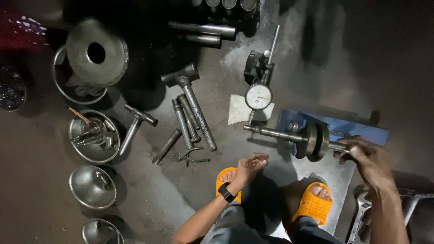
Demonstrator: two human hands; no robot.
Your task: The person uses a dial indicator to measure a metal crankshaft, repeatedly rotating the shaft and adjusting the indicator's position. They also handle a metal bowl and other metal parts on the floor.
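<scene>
Seen from above, a person crouches over a dark concrete floor (40, 180), feet in orange sandals (311, 204); the right hand (366, 158) is closed around the right end of a steel crankshaft (298, 138), gripping its shaft stub; the crankshaft lies level across a blue stand (361, 129), its twin round webs just left of that hand and its long splined shaft reaching further left; the left hand (250, 166) hangs loosely curled and holds nothing, below the shaft's left tip and apart from it, a black watch on its wrist; a dial gauge (258, 96) on a black base stands just above the shaft's left end, beside a white rag (237, 110); further left lie a big hammer (192, 104), a smaller hammer (135, 124), steel rods and pliers (189, 157); metal bowls (92, 186) line the left edge, one filled with small parts; a spanner (359, 217) lies at lower right.
</scene>
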